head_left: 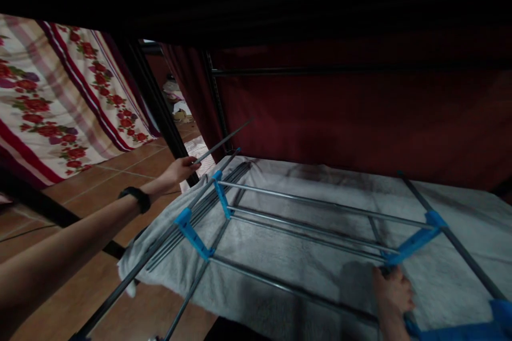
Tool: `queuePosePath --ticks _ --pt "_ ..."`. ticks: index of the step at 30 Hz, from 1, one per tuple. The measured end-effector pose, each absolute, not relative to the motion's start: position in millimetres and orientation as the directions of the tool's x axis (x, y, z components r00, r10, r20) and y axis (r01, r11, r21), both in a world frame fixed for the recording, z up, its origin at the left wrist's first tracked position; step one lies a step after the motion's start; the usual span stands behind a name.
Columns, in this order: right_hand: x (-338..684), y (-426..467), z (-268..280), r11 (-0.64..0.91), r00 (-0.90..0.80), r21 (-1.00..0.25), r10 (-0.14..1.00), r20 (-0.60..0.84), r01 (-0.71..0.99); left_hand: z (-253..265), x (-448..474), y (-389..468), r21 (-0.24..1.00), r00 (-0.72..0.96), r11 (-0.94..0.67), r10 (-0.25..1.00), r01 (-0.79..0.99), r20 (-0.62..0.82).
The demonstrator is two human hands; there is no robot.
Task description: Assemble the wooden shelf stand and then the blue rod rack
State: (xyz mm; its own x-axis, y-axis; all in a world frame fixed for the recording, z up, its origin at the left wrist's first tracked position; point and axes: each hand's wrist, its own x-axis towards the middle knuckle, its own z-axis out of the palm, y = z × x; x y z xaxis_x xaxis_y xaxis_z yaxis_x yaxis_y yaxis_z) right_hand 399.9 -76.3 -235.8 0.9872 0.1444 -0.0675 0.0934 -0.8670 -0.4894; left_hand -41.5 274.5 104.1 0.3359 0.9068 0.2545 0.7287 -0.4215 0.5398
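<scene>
My left hand (183, 169), with a dark band on the wrist, pinches one end of a thin metal rod (222, 142) that slants up to the right above the bed. Below it stands a rack frame of grey tubes (296, 195) joined by blue plastic brackets (194, 237). Several loose metal rods (192, 221) lie in a bundle under the frame's left side. At lower right, my right hand (392, 290) has its fingers curled at the lower end of a blue bracket (416, 242), around a tube there. Part of that grip is hidden.
A grey blanket (320, 277) covers the bed. Black metal posts (160, 101) and a dark bunk overhead frame the space. A dark red curtain (360, 117) hangs behind. At left are a flowered cloth (72, 106) and the tiled floor (92, 197).
</scene>
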Motion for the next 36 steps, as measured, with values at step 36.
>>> queuePosePath --ticks 36 --pt "388.9 -67.6 -207.5 -0.867 0.994 -0.488 0.109 0.008 0.099 -54.4 118.4 69.0 0.241 0.758 -0.936 0.349 0.256 0.550"
